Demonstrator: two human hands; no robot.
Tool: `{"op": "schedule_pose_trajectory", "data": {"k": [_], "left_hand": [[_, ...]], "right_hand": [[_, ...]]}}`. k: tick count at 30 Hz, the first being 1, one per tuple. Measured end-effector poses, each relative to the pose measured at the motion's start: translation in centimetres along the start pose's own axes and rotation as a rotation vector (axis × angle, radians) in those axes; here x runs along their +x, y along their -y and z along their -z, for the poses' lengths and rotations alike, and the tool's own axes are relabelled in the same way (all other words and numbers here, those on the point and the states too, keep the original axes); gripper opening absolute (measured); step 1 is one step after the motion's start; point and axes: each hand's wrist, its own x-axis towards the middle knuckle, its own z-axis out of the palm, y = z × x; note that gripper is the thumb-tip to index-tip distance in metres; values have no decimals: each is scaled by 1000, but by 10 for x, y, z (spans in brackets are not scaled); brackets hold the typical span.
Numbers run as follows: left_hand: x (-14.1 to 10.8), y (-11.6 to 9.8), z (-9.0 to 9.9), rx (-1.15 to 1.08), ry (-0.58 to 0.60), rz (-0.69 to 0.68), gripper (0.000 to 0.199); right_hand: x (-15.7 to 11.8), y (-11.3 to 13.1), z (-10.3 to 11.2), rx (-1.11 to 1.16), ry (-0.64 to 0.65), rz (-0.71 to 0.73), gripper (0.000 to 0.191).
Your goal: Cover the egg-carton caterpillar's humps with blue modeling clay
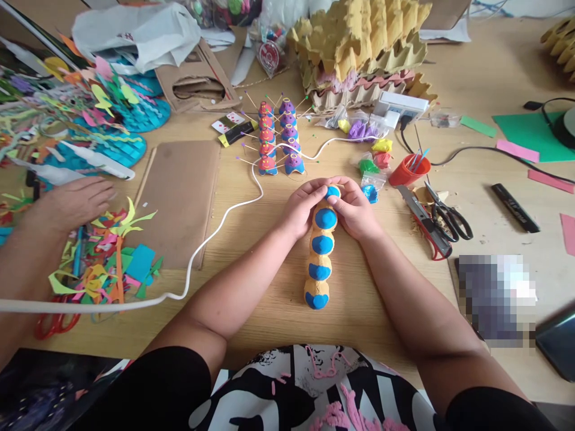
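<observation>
An egg-carton strip, coated in orange clay with a blue cap on each of its several bumps, lies lengthwise before me. My left hand is closed round the left side of its far end. From the other side my right hand grips the same end, its thumb against the last blue cap. Part of that far bump is hidden by my fingers. Beyond my hands stand a red-and-blue caterpillar strip and a purple-and-blue one, with pins sticking out. A small bag of blue clay lies just past my right hand.
Another person's hand is over paper scraps at left. A white cord crosses the table. To the right are a red cup, a box cutter, scissors and a black marker. Egg trays stand behind.
</observation>
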Motion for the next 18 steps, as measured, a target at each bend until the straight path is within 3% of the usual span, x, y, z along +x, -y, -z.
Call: {"op": "schedule_pose_trajectory", "data": {"k": [3,11,18], "left_hand": [[-1,-2,-1,-8,-5,4,13],[-5,-5,-5,-10,-34,26,8],[-2,-2,0,-34,-1,-1,8]], "right_hand": [[0,0,1,-6,22,19,47],[0,1,0,-113,-52,-3,63],[0,4,3,-23,22,-61,62]]}}
